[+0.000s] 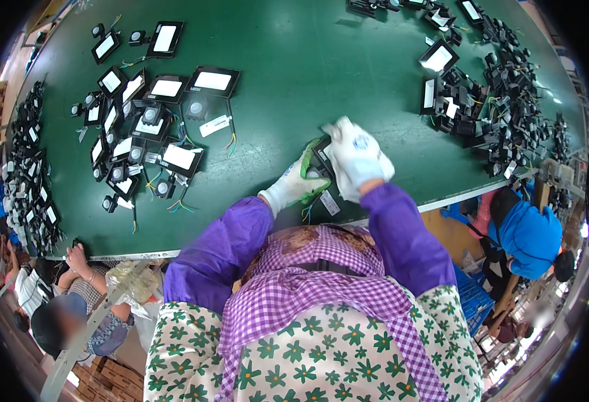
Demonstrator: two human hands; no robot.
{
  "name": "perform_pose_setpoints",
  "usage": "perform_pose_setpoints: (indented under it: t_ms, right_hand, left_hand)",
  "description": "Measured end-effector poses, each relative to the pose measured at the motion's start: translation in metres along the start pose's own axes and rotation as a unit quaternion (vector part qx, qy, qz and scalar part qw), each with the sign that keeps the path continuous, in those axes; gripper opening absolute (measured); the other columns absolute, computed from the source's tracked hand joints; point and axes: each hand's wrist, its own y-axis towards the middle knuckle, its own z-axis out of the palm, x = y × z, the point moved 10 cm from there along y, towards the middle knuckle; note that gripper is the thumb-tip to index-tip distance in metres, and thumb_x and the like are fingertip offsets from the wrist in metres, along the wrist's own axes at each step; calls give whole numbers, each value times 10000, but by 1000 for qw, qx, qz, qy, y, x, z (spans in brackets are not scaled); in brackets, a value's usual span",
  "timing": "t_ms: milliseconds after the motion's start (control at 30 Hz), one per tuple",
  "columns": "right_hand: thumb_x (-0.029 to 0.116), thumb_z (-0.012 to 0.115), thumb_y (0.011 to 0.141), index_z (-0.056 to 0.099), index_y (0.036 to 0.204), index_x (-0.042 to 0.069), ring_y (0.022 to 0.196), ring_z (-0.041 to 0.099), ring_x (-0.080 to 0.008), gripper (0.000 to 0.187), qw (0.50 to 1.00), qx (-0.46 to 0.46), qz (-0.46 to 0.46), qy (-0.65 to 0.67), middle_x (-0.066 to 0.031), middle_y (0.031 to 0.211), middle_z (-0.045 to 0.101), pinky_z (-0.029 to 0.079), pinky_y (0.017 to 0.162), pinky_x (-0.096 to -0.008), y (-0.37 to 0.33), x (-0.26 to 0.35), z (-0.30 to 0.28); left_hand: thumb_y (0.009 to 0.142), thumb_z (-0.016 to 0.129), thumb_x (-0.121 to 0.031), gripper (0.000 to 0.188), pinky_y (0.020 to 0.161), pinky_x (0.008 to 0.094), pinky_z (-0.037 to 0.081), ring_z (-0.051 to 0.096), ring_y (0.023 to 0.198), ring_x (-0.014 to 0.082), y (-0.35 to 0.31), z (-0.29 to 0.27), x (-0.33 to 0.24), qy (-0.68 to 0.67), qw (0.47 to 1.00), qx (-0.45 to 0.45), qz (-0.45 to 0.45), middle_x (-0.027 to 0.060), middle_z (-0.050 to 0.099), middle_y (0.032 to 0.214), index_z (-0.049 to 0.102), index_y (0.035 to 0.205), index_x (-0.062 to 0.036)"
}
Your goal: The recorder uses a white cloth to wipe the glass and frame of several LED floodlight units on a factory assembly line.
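Note:
Near the front edge of the green table, my left hand (293, 184), in a white glove with green-coated fingers, grips a small black LED floodlight (322, 149). The lamp's round motion sensor shows beside my thumb. A white tag (329, 202) and thin coloured wires hang from it toward me. Over the lamp's right side is my right hand (360, 153), in a white glove, its fingers closed on a bunched white cloth (346, 185) that lies against the lamp. The right hand is slightly blurred, and it covers much of the lamp.
To the left lies a loose group of floodlights (166, 88) with sensors and wires. A dense heap of black lamps (502, 100) fills the right side, and another row (32, 174) lines the far left edge. A person in blue (536, 241) sits at right; another person (60, 321) is at lower left.

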Motion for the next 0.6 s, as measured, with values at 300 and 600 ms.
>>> perform_pose_setpoints:
  t_ms: [300, 600]
  right_hand:
    - [161, 584, 899, 582, 1049, 47, 909, 641, -370, 188, 982, -35, -185, -32, -178, 927, 645, 520, 784, -458, -35, 32, 26]
    - [158, 574, 872, 558, 1106, 69, 966, 637, -354, 250, 965, 144, -177, -130, -142, 1041, 625, 501, 797, -464, -16, 79, 6]
  left_hand:
    - [723, 803, -169, 978, 1026, 355, 452, 554, 1197, 239, -1, -4, -7, 144, 986, -42, 77, 152, 562, 1327, 262, 1533, -82]
    - [723, 815, -155, 735, 928, 318, 489, 555, 1075, 160, -1, -9, 5, 82, 995, -51, -20, 94, 597, 1186, 468, 1364, -60]
